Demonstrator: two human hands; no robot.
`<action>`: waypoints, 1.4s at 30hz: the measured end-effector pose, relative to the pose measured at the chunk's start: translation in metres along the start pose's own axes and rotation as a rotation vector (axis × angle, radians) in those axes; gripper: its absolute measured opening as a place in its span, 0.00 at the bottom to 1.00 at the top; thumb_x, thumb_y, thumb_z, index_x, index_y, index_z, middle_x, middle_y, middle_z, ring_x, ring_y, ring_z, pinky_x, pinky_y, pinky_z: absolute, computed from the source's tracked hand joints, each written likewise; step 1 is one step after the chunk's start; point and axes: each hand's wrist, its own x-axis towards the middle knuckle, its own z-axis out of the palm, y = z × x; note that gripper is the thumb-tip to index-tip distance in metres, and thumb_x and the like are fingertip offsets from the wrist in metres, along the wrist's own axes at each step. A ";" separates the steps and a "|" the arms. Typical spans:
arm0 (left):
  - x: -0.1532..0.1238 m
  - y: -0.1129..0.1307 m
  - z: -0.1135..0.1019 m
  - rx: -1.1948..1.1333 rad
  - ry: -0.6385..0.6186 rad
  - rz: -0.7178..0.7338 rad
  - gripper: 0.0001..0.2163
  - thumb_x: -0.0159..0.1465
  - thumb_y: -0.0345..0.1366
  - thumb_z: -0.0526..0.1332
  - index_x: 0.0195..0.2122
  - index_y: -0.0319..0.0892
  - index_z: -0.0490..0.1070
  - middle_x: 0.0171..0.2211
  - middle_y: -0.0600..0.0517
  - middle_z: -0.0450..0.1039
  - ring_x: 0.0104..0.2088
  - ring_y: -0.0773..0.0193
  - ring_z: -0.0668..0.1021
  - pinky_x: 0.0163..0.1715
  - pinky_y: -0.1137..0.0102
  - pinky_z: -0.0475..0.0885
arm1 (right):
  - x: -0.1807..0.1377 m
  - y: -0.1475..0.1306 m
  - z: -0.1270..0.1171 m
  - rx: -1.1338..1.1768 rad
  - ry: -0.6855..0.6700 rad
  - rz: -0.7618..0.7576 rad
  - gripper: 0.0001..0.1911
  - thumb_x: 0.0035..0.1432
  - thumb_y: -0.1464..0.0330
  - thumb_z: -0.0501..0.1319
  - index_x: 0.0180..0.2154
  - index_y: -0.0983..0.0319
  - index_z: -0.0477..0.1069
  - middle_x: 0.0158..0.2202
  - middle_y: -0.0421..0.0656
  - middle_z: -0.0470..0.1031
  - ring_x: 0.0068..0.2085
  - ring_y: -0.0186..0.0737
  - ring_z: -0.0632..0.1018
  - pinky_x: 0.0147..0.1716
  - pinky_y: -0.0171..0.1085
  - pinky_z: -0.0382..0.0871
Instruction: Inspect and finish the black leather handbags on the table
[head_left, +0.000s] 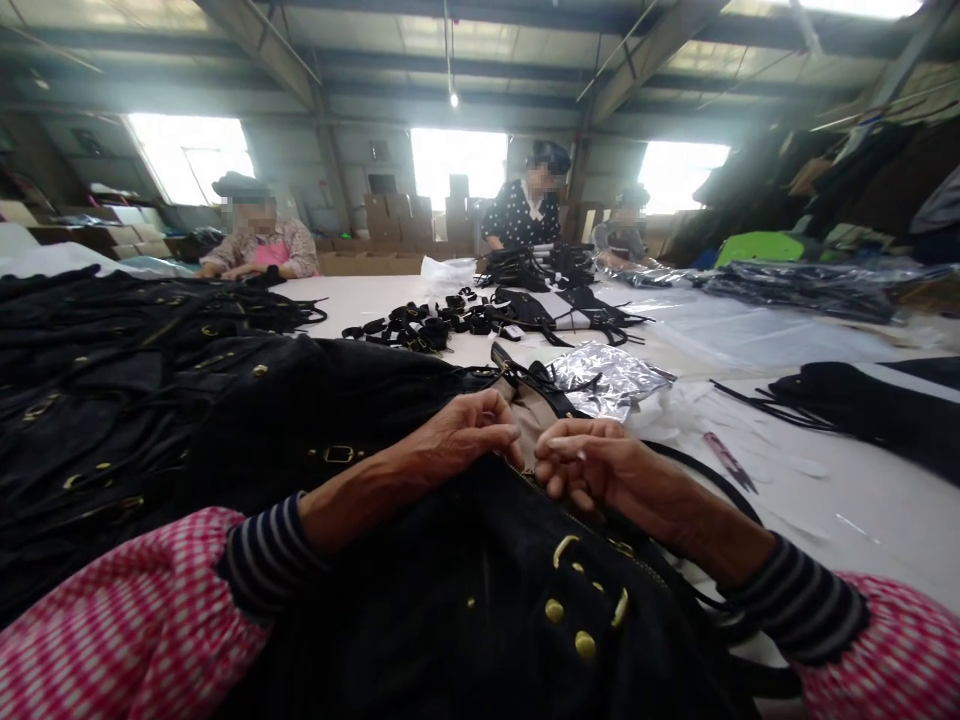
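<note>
A black bag (420,590) with gold-coloured fittings lies in front of me, its zip (630,550) partly open. Beige lining (529,410) shows in the opening. My left hand (472,430) is closed, thumb and fingers pinched at the zip edge. Just to its right, my right hand (592,465) is also closed, with curled fingers at the same zip edge. Whatever is between the right fingertips is too small to make out. The hands are close together but apart.
Black bags (90,400) are piled at left. Ahead lie black straps (427,325), a silver foil-like sheet (607,380) and another black bag (551,308). Red-handled snippers (727,460) lie at right on the white table (847,510). Several co-workers, including one person (525,210), are across it.
</note>
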 end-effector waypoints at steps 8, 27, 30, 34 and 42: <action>-0.001 -0.013 0.009 -0.075 0.164 0.009 0.14 0.53 0.41 0.73 0.31 0.34 0.76 0.25 0.52 0.74 0.26 0.70 0.72 0.28 0.74 0.64 | 0.008 0.012 0.007 -0.109 0.161 -0.168 0.12 0.55 0.62 0.73 0.34 0.64 0.79 0.29 0.42 0.78 0.23 0.28 0.72 0.17 0.24 0.61; -0.002 -0.027 0.000 -0.103 0.159 0.055 0.13 0.60 0.44 0.68 0.32 0.36 0.76 0.28 0.51 0.76 0.28 0.69 0.72 0.31 0.73 0.64 | 0.029 0.005 0.011 -0.116 0.263 -0.192 0.18 0.53 0.57 0.74 0.30 0.64 0.75 0.25 0.38 0.74 0.17 0.24 0.64 0.13 0.26 0.52; -0.001 -0.027 -0.001 -0.107 0.166 0.077 0.14 0.61 0.45 0.67 0.33 0.36 0.74 0.28 0.52 0.75 0.27 0.69 0.71 0.31 0.74 0.64 | 0.029 0.005 0.014 -0.197 0.239 -0.137 0.18 0.55 0.56 0.73 0.30 0.65 0.76 0.24 0.39 0.74 0.17 0.23 0.64 0.13 0.26 0.51; -0.001 -0.029 -0.001 -0.057 0.185 0.107 0.13 0.61 0.43 0.66 0.33 0.36 0.74 0.26 0.54 0.73 0.26 0.71 0.69 0.28 0.74 0.61 | 0.031 0.007 0.014 -0.174 0.242 -0.115 0.17 0.55 0.56 0.73 0.32 0.64 0.77 0.25 0.39 0.75 0.17 0.24 0.65 0.13 0.25 0.52; 0.000 -0.034 0.001 0.027 0.210 0.149 0.11 0.62 0.42 0.65 0.32 0.36 0.75 0.26 0.52 0.74 0.27 0.69 0.71 0.29 0.73 0.62 | 0.032 0.007 0.016 -0.181 0.235 -0.075 0.17 0.54 0.57 0.73 0.32 0.65 0.78 0.26 0.41 0.77 0.17 0.25 0.66 0.13 0.25 0.48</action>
